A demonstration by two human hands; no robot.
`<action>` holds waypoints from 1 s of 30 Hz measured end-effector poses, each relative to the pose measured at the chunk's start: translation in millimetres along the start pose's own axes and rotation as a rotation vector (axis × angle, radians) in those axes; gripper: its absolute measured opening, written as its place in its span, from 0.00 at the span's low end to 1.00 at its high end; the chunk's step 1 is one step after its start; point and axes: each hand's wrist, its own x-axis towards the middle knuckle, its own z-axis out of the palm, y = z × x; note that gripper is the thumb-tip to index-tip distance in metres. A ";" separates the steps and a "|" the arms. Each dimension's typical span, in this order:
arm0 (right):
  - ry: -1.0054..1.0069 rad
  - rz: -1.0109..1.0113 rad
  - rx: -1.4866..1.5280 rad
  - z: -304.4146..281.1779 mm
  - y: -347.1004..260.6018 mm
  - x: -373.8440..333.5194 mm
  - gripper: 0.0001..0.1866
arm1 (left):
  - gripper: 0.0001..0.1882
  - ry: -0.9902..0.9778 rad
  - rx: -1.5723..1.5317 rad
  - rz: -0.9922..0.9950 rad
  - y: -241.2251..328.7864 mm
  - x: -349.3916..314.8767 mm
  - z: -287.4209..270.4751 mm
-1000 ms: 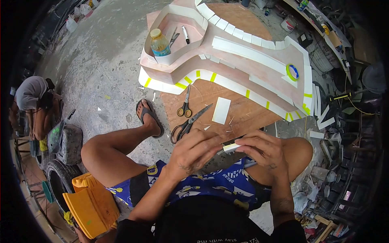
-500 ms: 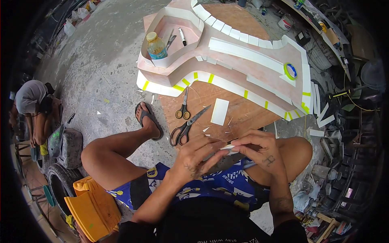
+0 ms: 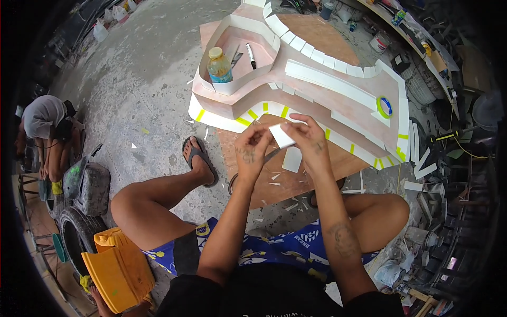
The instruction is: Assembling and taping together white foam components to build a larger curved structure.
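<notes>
Between my two hands is a small white piece of card [image 3: 281, 137], raised above the board. My left hand [image 3: 251, 147] pinches its left edge with thumb and fingers. My right hand [image 3: 305, 136] grips the right edge, thumb on top. Beyond them lies a large pinkish mould-like form [image 3: 317, 84] with white card strips and yellow tape tabs along its edges. Below the held piece, a white card rectangle [image 3: 292, 159] rests on the brown board [image 3: 296, 185]. Scissors [image 3: 271, 155] lie mostly hidden behind my left hand and forearm.
A jar [image 3: 219, 66], a marker [image 3: 251, 56] and a blade tool stand or lie in the form's recess. A tape roll [image 3: 384, 107] sits on its right end. White strips [image 3: 421, 158] lie at right. Another person [image 3: 47, 127] crouches far left, near a tyre [image 3: 79, 238] and a yellow panel [image 3: 119, 269].
Both hands have moved forward, away from my body, carrying the white card, whose flat face now shows. The scissors have become mostly covered. The whole view has shifted slightly.
</notes>
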 end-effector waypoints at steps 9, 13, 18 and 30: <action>0.039 0.326 0.451 29.2 65.5 62.4 0.10 | 0.07 0.327 -0.177 0.067 -61.6 74.9 4.9; 0.058 0.342 0.564 31.5 73.5 79.0 0.07 | 0.08 0.440 -0.281 0.002 -79.3 86.5 14.1; 0.095 0.344 0.563 35.9 75.3 87.6 0.07 | 0.08 0.550 -0.464 -0.107 -90.2 97.4 25.6; 0.157 0.297 0.490 40.6 69.4 97.4 0.09 | 0.08 0.691 -0.542 -0.200 -82.8 109.5 42.0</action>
